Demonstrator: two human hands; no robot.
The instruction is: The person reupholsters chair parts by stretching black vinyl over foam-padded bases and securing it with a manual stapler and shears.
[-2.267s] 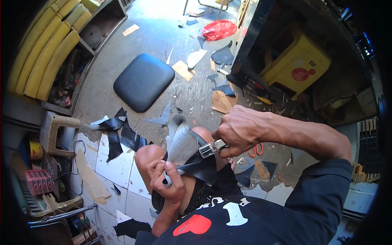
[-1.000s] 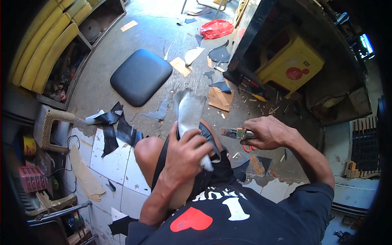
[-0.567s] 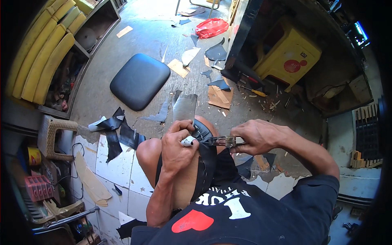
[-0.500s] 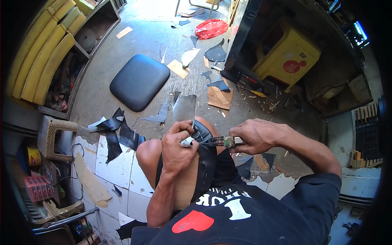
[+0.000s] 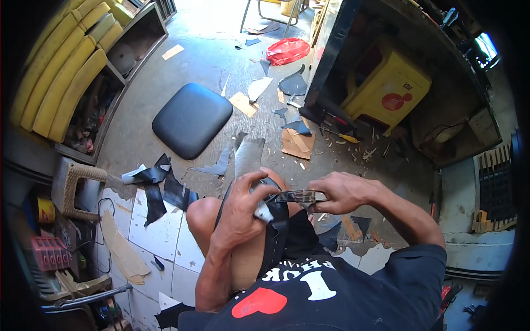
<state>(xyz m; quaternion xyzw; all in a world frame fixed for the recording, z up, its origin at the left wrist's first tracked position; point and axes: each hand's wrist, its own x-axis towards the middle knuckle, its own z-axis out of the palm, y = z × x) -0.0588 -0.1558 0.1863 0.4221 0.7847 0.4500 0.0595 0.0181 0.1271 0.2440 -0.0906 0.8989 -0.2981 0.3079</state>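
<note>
Across my lap lies a seat panel, its bare tan underside [image 5: 247, 260] facing up. A black vinyl cover [image 5: 274, 238] wraps over its edge, with small staples along the fold. My left hand [image 5: 238, 209] is closed over the panel's far part, fingers curled onto the vinyl. Something white [image 5: 263, 212] shows at its thumb; I cannot tell whether it is a wrap or a held piece. My right hand [image 5: 345, 192] grips a silver staple gun [image 5: 301, 196], whose nose points left at the cover beside my left fingers. The exact contact point is hidden.
A finished black seat cushion [image 5: 192, 120] lies ahead on the floor. Around it are vinyl scraps [image 5: 156, 204], cardboard [image 5: 298, 144] and a red plastic piece [image 5: 288, 51]. Yellow pads [image 5: 72, 83] are stacked left; a yellow stool [image 5: 392, 85] stands right. A screwdriver [image 5: 348, 137] lies nearby.
My left hand has shifted and its fingers have spread a little over the vinyl. The staple gun has moved slightly down in view, still in my right hand. The whole view has tilted a bit.
</note>
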